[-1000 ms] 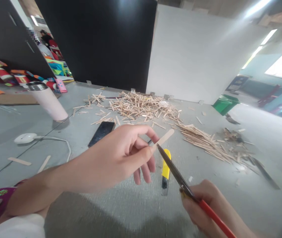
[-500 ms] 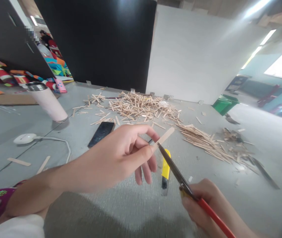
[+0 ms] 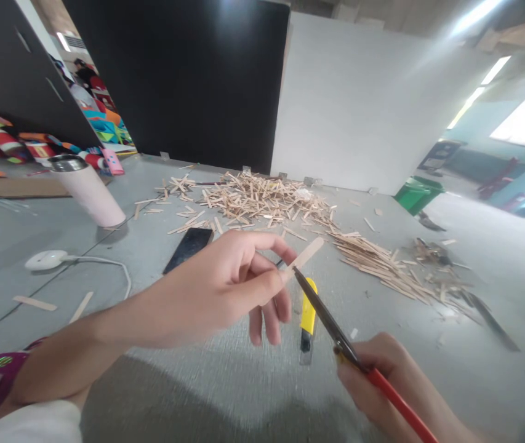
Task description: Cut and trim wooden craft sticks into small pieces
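My left hand (image 3: 225,283) pinches a flat wooden craft stick (image 3: 311,251) between thumb and index finger, the other fingers hanging loosely curled. One end of the stick points up and right; the rest is covered by the fingers. My right hand (image 3: 382,375) is wrapped around red-handled long-nose pliers (image 3: 322,311), whose narrow dark metal tips meet the stick beside my left thumb. Whether the tips are closed on the wood is too small to tell. Below the pliers lies a yellow utility knife (image 3: 308,314) on the grey table (image 3: 188,394).
A heap of craft sticks (image 3: 262,200) lies ahead, with a neater pile of sticks (image 3: 377,261) to its right. A dark phone (image 3: 189,249), a pale pink tumbler (image 3: 91,194) and a white cabled charger (image 3: 47,259) are on the left. Black (image 3: 188,80) and white (image 3: 349,98) panels stand behind.
Almost nothing differs. Both hands, the stick and the pliers keep the same pose, and the view has shifted very slightly.
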Demonstrator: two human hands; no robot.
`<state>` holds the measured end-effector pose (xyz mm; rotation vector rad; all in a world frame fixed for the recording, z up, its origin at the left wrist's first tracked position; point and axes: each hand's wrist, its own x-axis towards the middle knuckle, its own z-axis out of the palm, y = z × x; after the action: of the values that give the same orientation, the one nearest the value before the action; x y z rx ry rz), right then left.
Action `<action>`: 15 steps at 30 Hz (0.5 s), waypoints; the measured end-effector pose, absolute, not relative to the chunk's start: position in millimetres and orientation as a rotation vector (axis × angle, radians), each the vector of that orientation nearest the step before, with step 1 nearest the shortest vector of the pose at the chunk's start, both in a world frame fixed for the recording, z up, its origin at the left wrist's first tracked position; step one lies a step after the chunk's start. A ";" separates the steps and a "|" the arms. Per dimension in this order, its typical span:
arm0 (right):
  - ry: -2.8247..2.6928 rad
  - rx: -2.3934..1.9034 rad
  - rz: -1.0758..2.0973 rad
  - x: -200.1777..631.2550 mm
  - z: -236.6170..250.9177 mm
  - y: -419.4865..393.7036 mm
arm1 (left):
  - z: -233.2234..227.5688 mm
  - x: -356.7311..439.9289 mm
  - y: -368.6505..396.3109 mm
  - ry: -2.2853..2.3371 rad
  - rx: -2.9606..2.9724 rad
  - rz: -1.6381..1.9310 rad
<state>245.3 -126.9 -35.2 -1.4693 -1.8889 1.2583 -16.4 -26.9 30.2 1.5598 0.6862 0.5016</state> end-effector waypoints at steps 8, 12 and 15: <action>-1.892 -1.423 1.252 246.4 -40.5 -124.7 | 27.1 -13.6 -25.6 0.751 1.761 0.480; -1.843 -1.411 1.294 244.1 -37.9 -123.2 | 26.0 -15.5 -21.7 0.839 1.953 0.437; -1.800 -1.398 1.365 243.0 -34.7 -121.3 | 26.2 -18.2 -16.8 0.875 2.061 0.374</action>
<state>243.0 -121.3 -34.7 -1.3978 -1.7995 1.3652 -18.2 -16.8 26.2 2.0611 0.8745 0.3745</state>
